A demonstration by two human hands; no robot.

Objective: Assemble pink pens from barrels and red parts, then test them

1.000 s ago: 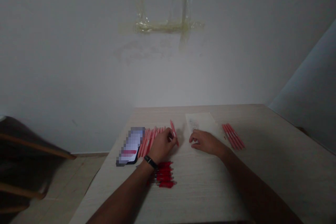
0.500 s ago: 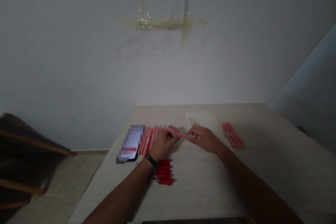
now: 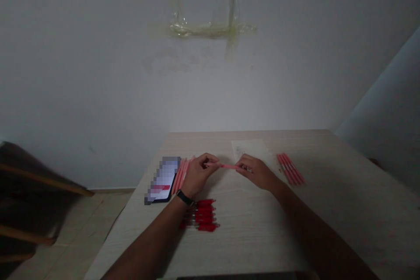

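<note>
Between both hands a pink pen [image 3: 229, 166] lies nearly level above the table. My left hand [image 3: 197, 176], with a dark band on the wrist, pinches its left end. The fingers of my right hand [image 3: 254, 170] close on its right end. Several pink pens [image 3: 180, 177] lie side by side left of my left hand, which partly covers the row. Below my left wrist is a stack of red pens with clear tips [image 3: 205, 215]. Another group of pink pens [image 3: 290, 169] rests slanted to the right of my right hand.
A phone with a blurred screen [image 3: 163, 181] lies at the left of the wooden table [image 3: 249, 236]. A pale printed sheet [image 3: 259, 148] is behind my right hand. Dark furniture with wooden bars [image 3: 42, 179] stands at the left, and a wall rises behind the table.
The held pen has turned closer to level. My right fingers, spread near its tip before, are now closed round its end. My left hand has shifted slightly left.
</note>
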